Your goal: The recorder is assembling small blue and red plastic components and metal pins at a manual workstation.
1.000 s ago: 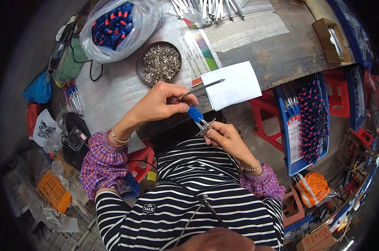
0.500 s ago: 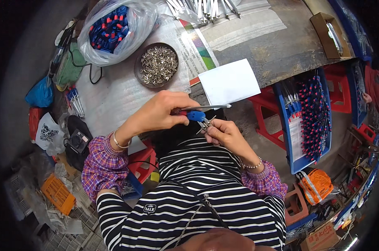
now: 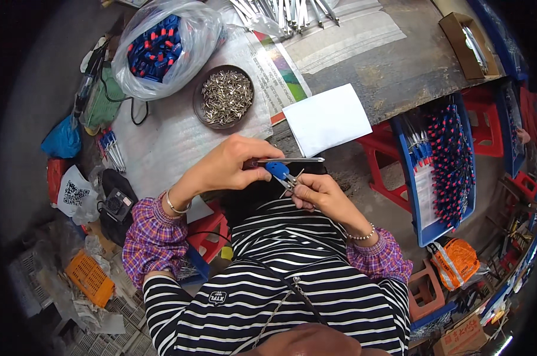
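My left hand [image 3: 233,166] holds a small tool with a blue handle [image 3: 276,170] and a thin metal shaft [image 3: 292,159] pointing right. My right hand [image 3: 316,193] pinches small metal clips [image 3: 289,181] against the blue handle, just in front of my chest. Both hands touch at the tool, near the table's front edge. Beyond my left hand stands a round dark bowl [image 3: 198,110] full of small metal parts. A clear plastic bag [image 3: 161,47] of blue and red handles lies further back left.
A white sheet of paper [image 3: 328,118] lies on the table edge to the right. Metal shafts [image 3: 280,12] are piled at the back. A blue tray [image 3: 420,204] of finished blue and red tools sits right, above red stools [image 3: 387,157]. Bags, an orange crate [image 3: 89,277] lie left.
The tool has dropped from beside the white paper toward my chest, its shaft turning level. My right hand has closed in on the blue handle with the clips.
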### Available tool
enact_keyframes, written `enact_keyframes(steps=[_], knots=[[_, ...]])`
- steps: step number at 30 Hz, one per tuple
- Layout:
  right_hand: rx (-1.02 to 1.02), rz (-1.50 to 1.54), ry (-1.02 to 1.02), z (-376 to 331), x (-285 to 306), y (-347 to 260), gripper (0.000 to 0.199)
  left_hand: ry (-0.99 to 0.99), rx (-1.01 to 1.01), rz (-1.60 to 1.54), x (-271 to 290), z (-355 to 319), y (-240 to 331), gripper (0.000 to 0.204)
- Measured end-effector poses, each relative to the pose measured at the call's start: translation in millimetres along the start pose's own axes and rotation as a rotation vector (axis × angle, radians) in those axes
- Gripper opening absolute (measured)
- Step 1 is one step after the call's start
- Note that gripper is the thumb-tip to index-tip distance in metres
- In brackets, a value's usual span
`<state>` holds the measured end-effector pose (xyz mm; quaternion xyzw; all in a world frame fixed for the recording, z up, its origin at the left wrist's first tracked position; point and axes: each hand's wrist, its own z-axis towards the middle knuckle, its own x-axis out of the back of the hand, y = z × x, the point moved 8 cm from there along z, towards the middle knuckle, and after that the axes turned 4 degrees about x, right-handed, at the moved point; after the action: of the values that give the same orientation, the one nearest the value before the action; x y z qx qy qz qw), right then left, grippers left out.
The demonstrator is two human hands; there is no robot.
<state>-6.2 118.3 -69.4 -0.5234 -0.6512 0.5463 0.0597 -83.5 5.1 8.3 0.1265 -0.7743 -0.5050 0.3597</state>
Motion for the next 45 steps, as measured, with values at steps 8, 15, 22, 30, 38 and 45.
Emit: enact_keyframes(steps=[8, 15, 22, 30, 38, 45], knots=[[-0.002, -0.005, -0.023, -0.1, -1.7, 0.5, 0.02, -0.015, 0.014, 0.013, -3.6, -2.5, 3.4, 0.033], [0.028, -0.061, 0.044, 2.1, 4.2, -8.0, 0.016, -0.015, -0.01, 0.095, -10.4, -6.9, 8.1, 0.03], [-0.096, 0.045, 0.014, 0.2, -0.4, 1.2, 0.017, 0.014, 0.038, 0.065, -11.4, -5.9, 5.1, 0.031], [-0.122, 0.138, -0.025, 2.4, -6.1, 8.1, 0.017, -0.029, 0.061, 0.046, -14.0, -6.2, -3.1, 0.03], [-0.132, 0.171, -0.058, 4.4, -11.6, 8.4, 0.017, -0.086, 0.104, 0.047, -17.1, -7.2, -4.5, 0.03], [0.235, -0.384, 0.168, 4.3, -3.0, -27.4, 0.015, 0.063, 0.043, 0.053, -4.7, -6.4, -2.1, 0.032]])
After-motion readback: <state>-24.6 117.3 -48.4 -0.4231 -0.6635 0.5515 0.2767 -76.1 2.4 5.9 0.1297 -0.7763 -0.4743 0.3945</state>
